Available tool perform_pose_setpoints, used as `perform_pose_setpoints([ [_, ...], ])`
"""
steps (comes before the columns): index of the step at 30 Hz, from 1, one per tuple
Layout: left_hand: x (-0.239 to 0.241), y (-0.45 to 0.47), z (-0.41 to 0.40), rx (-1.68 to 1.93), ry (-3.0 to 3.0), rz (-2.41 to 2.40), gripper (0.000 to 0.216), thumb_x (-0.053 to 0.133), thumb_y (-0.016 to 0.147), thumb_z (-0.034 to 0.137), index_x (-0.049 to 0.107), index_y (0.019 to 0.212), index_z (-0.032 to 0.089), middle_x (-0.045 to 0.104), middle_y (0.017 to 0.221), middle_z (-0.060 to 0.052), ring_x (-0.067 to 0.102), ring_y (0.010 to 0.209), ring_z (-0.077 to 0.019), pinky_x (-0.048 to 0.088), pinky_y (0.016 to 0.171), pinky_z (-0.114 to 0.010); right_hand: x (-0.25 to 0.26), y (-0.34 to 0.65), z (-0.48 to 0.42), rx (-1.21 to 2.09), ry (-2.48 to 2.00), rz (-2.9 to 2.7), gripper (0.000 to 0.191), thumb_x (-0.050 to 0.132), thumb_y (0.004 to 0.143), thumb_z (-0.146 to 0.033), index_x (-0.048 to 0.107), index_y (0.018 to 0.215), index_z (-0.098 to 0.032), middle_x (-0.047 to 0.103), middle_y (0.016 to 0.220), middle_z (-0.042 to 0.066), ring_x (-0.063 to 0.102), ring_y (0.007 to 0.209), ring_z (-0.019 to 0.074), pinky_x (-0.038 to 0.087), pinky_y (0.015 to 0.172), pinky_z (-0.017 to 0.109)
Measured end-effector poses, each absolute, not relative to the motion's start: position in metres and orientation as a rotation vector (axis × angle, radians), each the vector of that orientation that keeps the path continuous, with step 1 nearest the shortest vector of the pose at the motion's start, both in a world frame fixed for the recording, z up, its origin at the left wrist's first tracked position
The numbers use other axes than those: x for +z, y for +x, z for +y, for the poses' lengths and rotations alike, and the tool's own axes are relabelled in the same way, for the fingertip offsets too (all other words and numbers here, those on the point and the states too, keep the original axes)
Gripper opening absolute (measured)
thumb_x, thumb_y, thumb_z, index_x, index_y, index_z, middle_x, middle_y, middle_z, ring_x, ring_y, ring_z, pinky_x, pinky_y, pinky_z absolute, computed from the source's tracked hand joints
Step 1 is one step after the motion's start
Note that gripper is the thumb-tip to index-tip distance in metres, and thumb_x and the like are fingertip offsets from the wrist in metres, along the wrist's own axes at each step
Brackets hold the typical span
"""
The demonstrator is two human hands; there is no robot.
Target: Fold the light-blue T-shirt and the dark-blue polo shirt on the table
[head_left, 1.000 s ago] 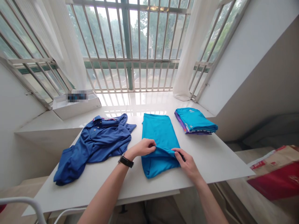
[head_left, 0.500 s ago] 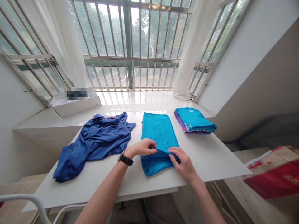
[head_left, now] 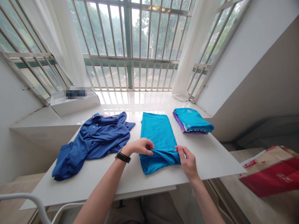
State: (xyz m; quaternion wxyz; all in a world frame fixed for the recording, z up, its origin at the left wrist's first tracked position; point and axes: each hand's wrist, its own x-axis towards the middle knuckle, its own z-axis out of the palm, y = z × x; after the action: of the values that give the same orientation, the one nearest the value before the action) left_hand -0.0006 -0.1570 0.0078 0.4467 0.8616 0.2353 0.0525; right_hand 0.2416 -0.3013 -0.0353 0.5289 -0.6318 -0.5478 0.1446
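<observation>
A turquoise garment (head_left: pixel 157 127), laid out as a long folded strip, lies in the middle of the white table (head_left: pixel 98 180); its exact kind cannot be told. Its near end is turned up into a loose fold. At the fold's left side my left hand (head_left: pixel 141 147), with a black watch on the wrist, pinches the cloth between thumb and curled fingers. My right hand (head_left: pixel 187 160) grips the fold's right corner, its fingertips at the garment's side edge. To the left a dark blue polo shirt (head_left: pixel 93 141) lies rumpled, collar towards the window.
A stack of folded clothes (head_left: pixel 193 119), turquoise on top and purple below, sits at the table's right. An open white box (head_left: pixel 74 105) stands on the window sill. Beyond the table's right edge is a red and tan bag (head_left: pixel 271 175); a white tube (head_left: pixel 30 197) curves at lower left.
My right hand has shifted outward from the top of the fold to the garment's right corner. The left hand stays at the fold's left side, moved only slightly.
</observation>
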Motion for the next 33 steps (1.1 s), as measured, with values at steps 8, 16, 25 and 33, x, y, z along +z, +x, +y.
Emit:
perform_pose_setpoints([
  [8,0.011,0.001,-0.160,0.140,2.152,0.618,0.027,0.067,0.079,0.039,0.073,0.091,0.016,0.070,0.082,-0.002,0.060,0.074,-0.0158,0.045,0.064,-0.023,-0.033,0.231,-0.305,0.287,-1.475,-1.828,0.045,0.071,0.083,-0.045,0.061,0.122,-0.025,0.064,0.124,0.010,0.058,0.117,0.0297,0.050,0.100,0.047],
  [16,0.009,-0.001,-0.158,0.145,2.110,0.646,0.025,0.064,0.073,0.022,0.071,0.096,0.015,0.070,0.089,-0.003,0.063,0.077,-0.0166,0.047,0.063,-0.022,-0.040,0.235,-0.303,0.237,-1.470,-1.730,0.023,0.049,0.092,-0.020,0.065,0.108,-0.024,0.069,0.108,0.008,0.064,0.103,0.0245,0.053,0.093,0.043],
  [25,0.022,-0.017,-0.155,-0.103,2.210,0.571,0.032,0.069,0.064,0.016,0.075,0.094,0.021,0.073,0.098,-0.001,0.064,0.086,-0.0195,0.048,0.070,-0.024,-0.037,0.235,-0.304,0.315,-1.454,-1.659,0.018,0.047,0.085,-0.016,0.063,0.085,-0.023,0.071,0.094,0.006,0.066,0.091,0.0229,0.053,0.086,0.038],
  [33,0.021,-0.014,-0.156,-0.023,2.202,0.639,0.025,0.059,0.072,0.021,0.074,0.091,0.017,0.071,0.084,-0.002,0.059,0.072,-0.0166,0.042,0.060,-0.022,-0.036,0.235,-0.304,0.299,-1.455,-1.742,0.020,0.046,0.086,-0.015,0.063,0.092,-0.024,0.070,0.100,0.007,0.065,0.098,0.0246,0.053,0.090,0.043],
])
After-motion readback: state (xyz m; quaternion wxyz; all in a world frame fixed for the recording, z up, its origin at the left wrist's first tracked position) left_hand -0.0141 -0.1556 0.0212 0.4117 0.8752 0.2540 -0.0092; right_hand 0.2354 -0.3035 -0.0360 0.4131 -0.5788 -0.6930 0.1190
